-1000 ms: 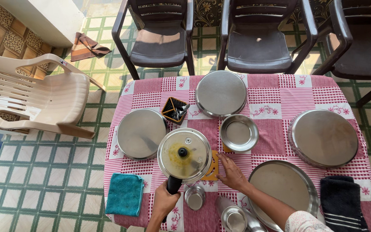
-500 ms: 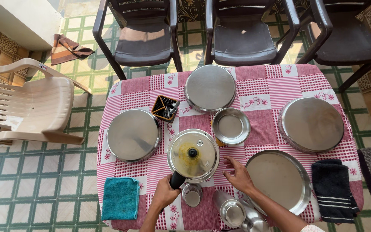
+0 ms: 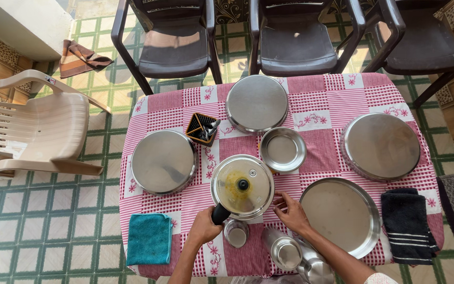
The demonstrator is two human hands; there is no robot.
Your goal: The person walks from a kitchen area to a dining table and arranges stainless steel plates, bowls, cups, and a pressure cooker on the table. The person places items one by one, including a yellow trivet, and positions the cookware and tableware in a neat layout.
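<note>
A steel pot with a glass lid (image 3: 242, 186) stands near the middle of a red checked tablecloth (image 3: 332, 110). My left hand (image 3: 204, 227) grips the pot's black handle (image 3: 219, 213) at the near side. My right hand (image 3: 290, 213) rests with spread fingers against the pot's right rim, holding nothing. A small steel cup (image 3: 236, 233) sits just below the pot, between my hands. Two steel tumblers (image 3: 286, 252) lie under my right forearm.
Several steel plates ring the pot: left (image 3: 164, 162), far (image 3: 257, 103), right (image 3: 380, 146), near right (image 3: 341, 215). A steel bowl (image 3: 282, 149), a black-orange cutlery holder (image 3: 202, 128), a teal cloth (image 3: 148, 239) and a black towel (image 3: 405, 225) are there too. Dark chairs (image 3: 174, 47) and a beige chair (image 3: 32, 126) surround the table.
The pot has shifted rightward over the orange trivet, which is now hidden beneath it. My right hand left the trivet and came to the pot's right rim. The camera view moved slightly.
</note>
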